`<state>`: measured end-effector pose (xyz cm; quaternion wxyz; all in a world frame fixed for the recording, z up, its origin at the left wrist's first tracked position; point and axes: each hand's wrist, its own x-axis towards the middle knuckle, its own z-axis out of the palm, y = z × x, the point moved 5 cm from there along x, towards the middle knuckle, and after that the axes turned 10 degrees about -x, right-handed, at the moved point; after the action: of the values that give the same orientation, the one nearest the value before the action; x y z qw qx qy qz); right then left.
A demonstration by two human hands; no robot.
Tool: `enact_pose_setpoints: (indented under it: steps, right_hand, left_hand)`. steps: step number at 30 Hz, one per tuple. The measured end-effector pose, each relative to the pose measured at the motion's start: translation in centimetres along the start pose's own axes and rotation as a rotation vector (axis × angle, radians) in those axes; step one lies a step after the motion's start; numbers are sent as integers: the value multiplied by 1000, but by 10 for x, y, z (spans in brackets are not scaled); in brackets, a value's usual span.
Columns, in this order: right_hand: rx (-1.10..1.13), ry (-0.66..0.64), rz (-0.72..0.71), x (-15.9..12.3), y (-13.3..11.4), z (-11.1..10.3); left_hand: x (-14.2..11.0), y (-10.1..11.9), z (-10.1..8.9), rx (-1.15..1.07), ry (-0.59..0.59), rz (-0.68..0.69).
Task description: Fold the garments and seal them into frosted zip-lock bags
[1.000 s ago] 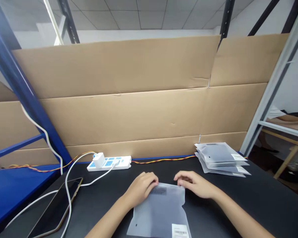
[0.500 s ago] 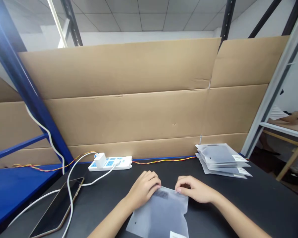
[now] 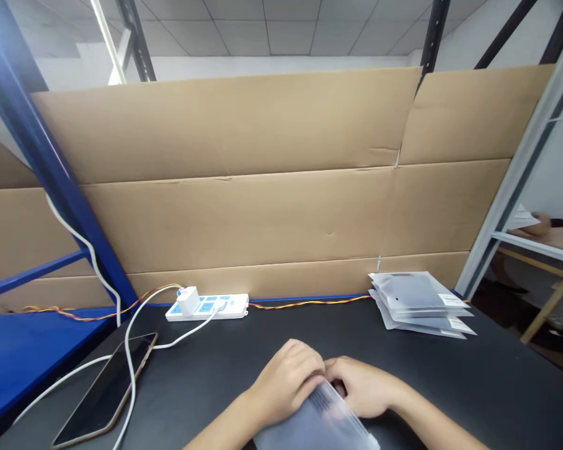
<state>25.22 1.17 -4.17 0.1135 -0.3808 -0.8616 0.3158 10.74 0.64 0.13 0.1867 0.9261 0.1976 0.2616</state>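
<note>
A frosted, translucent plastic zip bag (image 3: 309,426) lies low in the view, running past the bottom edge. Ridged lines, looking like a zip seal, follow its upper right edge. My left hand (image 3: 293,380) is closed over the bag's top corner, its thumb along the front. Against it, my right hand (image 3: 363,386) has curled fingers at the same corner; some of its fingertips are hidden behind the bag and the left hand. On the table at the right sits a stack of similar frosted bags (image 3: 415,295) with white labels.
On the black table (image 3: 206,375) a phone (image 3: 107,390) lies at left, crossed by a white cable (image 3: 130,362). A power strip (image 3: 232,306) stands along the back by a cardboard wall (image 3: 244,219). Blue posts (image 3: 75,181) and grey posts (image 3: 511,169) flank it. Another person's arm (image 3: 539,225) shows far right.
My hands have come together at the bag's top corner; the right moved left and down. The bag has turned and shifted lower, and its label no longer shows.
</note>
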Motion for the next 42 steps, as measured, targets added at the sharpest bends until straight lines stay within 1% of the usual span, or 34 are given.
enact_pose_setpoints:
  steps: [2,4,7,10,12,14,17,19,21,23,26,30,32,34,36,37,38,40,41,42]
  right_hand:
    - [68,106,71,1,8,-6]
    - [99,237,175,0,23,-16]
    - [121,371,315,-4,55,-34]
    - [154,467,462,-13,92,-52]
    - [160,539,534,-22,112,-63]
    - [162,599,571,-30,124,-72]
    - [168,618,563,-35,128,-77]
    - [171,592,530,-34,126,-75]
    - [178,556,492,-32,123,-73]
    - [198,517,456,-31,121,-70]
    - [255,434,410,-30,114,-65]
    - [340,291,359,-33,94,-53]
    - [373,242,339,-37,80,-42]
    - [416,234,322,-45,65,-29]
    - [454,281,317,-57,49,-13]
    - [462,327,323,-63,41,-6]
    - [462,377,335,-70,33,2]
    - [440,468,364,-83,17,16]
    - [416,496,374,-88,10,23]
    - [385,512,380,-92,4,29]
  left_hand:
    - [-3,-7,-2,-32,34,-86]
    - [-6,-16,-2,-54,24,-156]
    - [-10,-27,5,-62,-113,-202]
    - [-11,-33,13,-46,-242,-203]
    - [-12,-39,13,-23,-274,-207]
    - [-16,-52,8,20,-277,-240]
    - [-28,-82,-11,125,-217,-300]
    - [-37,-102,-27,232,-145,-332]
    - [-44,-117,-41,337,-58,-378]
    - [-48,-125,-49,415,27,-434]
    - [-45,-126,-49,502,109,-482]
    - [-37,-120,-46,545,103,-476]
    - [-35,-111,-48,544,91,-475]
    - [-32,-91,-49,538,83,-474]
    - [-29,-58,-42,502,78,-459]
    - [-27,-38,-32,466,71,-437]
    - [-24,-17,-18,368,72,-400]
    - [-19,19,23,229,28,-302]
    - [-17,32,47,220,8,-265]
    - [-16,39,70,235,8,-263]
